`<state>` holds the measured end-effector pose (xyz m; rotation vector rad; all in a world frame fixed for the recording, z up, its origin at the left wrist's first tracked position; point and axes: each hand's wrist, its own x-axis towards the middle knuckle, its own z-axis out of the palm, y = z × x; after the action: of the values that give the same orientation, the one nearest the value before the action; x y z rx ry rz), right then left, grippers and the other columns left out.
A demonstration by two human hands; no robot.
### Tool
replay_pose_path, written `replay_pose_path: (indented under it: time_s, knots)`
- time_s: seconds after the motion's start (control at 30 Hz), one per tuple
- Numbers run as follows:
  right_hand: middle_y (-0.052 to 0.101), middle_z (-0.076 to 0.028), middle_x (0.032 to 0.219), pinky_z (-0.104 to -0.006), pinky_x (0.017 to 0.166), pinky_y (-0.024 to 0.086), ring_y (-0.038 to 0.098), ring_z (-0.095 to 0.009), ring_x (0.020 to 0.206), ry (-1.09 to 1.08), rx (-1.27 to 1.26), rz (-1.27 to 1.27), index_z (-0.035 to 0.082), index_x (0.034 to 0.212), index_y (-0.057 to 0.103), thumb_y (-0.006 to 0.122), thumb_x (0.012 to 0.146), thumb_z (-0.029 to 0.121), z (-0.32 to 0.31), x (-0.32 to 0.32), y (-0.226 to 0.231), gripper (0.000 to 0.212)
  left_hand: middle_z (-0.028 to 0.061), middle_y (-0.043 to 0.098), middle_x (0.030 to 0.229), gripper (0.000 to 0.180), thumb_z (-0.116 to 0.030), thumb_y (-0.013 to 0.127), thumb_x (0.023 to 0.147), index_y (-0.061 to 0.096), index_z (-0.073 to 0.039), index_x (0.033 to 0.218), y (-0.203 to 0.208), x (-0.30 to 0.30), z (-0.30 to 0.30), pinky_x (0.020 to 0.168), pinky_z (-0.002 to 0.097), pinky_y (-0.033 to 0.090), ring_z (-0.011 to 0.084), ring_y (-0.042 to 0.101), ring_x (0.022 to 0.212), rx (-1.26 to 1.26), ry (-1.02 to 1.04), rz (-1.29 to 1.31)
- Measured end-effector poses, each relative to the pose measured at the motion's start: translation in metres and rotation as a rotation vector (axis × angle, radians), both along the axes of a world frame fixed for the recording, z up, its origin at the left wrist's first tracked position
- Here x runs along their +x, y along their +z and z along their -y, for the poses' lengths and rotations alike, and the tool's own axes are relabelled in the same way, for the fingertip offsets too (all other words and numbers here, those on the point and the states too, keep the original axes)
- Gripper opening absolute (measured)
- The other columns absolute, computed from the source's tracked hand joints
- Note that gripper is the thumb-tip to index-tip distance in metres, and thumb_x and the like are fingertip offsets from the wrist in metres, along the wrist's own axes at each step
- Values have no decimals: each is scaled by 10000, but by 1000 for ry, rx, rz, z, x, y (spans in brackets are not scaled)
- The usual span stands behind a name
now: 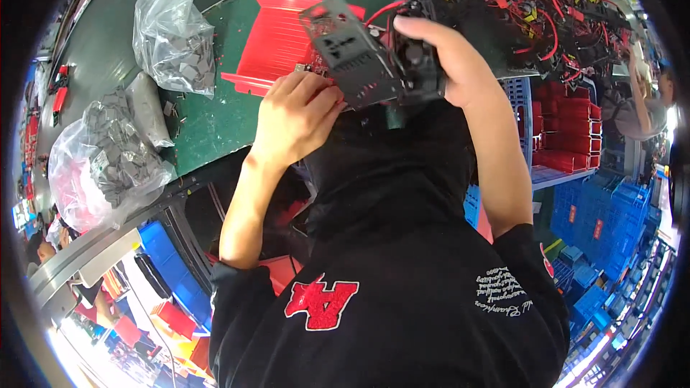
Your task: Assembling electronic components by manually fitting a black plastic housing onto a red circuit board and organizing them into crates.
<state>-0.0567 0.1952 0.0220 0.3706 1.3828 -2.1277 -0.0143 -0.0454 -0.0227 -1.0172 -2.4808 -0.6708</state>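
My right hand [453, 57] is closed around one side of an opened black plastic device housing [359, 75], its thumb lying on top. A red wire [386, 11] loops out of the housing's upper part. The housing is tilted above the bench and its left side is smeared by motion. My left hand [298, 111] is beside the housing's lower left corner, fingers curled in; what they hold, if anything, is hidden. Behind both lies a ribbed red plastic casing [269, 47], partly covered by the housing and my left hand.
Clear bags of grey pieces [180, 50] [115, 151] lie left on the green bench [208, 122]. A heap of wired black and red assemblies [532, 7] fills the far right. Red casings [564, 133] sit in a crate at right, above blue crates [600, 219].
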Motion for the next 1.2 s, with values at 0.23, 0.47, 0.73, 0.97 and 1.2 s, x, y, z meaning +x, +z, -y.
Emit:
replay_pose_path:
  time_s: [0.23,0.47,0.73,0.97,1.2]
  knots:
    - [658,-50,842,-334,621,559,664,-182,691,-9,-107,-50,68,897,605,642,861,243,0,-19,-10,182,94,667,786,160,-171,749,731,684,-52,816,17,-6,-18,639,377,503,299,657,712,156,239,462]
    - [678,-75,832,-341,624,585,671,-167,688,9,-151,-7,28,957,637,622,871,234,5,-16,-19,224,124,712,831,263,-238,731,722,729,-34,888,35,-44,-10,715,383,508,287,686,775,14,461,819]
    - [672,-78,842,-347,679,572,664,-183,727,18,-199,33,19,963,633,605,888,247,-4,-10,-35,241,145,642,964,540,-473,792,668,658,-38,957,32,-18,18,810,443,459,346,601,894,-221,647,-4]
    - [649,-54,806,-315,670,535,642,-169,693,103,-167,38,40,939,612,610,888,221,39,-28,-28,188,303,627,942,762,-643,562,845,604,101,1005,-9,-10,33,875,465,446,423,597,988,46,1081,332]
    - [664,-43,961,-275,727,492,616,-114,831,43,97,-258,26,1078,638,657,888,339,48,-36,-49,366,261,656,1032,740,-612,437,917,542,85,1141,16,4,7,824,420,520,332,666,901,897,655,1532]
